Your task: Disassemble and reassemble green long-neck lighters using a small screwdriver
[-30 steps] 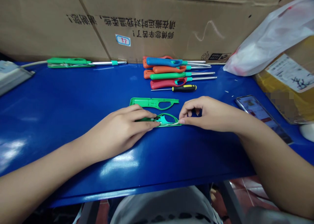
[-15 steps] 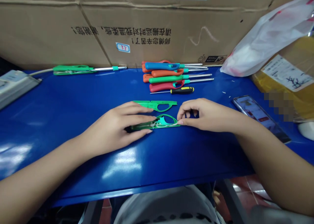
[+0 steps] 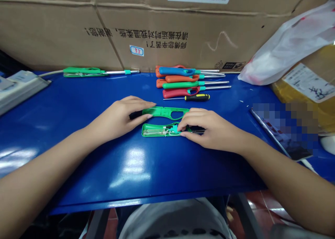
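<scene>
Two green lighter halves lie one above the other on the blue table. The upper one is an empty half-shell [image 3: 167, 112] with an oval opening. My left hand [image 3: 121, 118] has thumb and forefinger closed around its left end. Below it, the open lighter body [image 3: 153, 131] holds a clear fuel tank, a white wire and a teal trigger [image 3: 173, 128]. My right hand [image 3: 206, 127] pinches at that trigger, its fingers covering the body's right part. Under this hand a thin dark rod [image 3: 199, 131] shows, partly hidden.
Several assembled lighters [image 3: 180, 84] and a yellow-black screwdriver [image 3: 196, 97] lie behind. Another open green lighter [image 3: 83, 71] is at back left, near a power strip [image 3: 23, 89]. A cardboard box [image 3: 78, 50] stands behind. On the right are a phone [image 3: 282, 134] and a plastic bag [image 3: 285, 43].
My left hand has left the lower lighter body and moved up-left to the upper half-shell. My right hand has slid left from the body's right tip to the trigger.
</scene>
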A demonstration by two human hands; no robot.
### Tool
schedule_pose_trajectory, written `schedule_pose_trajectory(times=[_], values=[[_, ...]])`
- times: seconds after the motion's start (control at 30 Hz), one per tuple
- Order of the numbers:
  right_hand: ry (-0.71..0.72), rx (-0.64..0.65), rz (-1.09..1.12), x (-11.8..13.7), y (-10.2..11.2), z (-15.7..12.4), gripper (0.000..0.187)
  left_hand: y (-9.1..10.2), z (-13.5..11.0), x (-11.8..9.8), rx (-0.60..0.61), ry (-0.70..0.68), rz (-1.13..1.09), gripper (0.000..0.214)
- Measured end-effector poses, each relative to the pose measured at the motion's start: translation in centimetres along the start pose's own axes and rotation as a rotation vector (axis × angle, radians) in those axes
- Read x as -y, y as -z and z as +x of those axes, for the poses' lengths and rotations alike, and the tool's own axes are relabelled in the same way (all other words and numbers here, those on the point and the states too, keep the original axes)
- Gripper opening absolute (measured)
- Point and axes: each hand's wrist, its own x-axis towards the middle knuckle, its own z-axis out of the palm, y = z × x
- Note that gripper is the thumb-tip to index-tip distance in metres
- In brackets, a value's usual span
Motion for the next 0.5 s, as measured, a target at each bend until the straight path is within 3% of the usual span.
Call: schedule_pose_trajectory(times=[0.27,0.5], values=[[-0.014,0.006,-0.022,0.0,0.1,-0.1,0.011,0.3,0.0,0.0,0.013,-0.073,-0.001,0.036],[-0.004,0.016,-0.077,0.2,0.2,-0.3,0.011,1.1,0.1,-1.1,-0.012,0.036,0.024,0.044]])
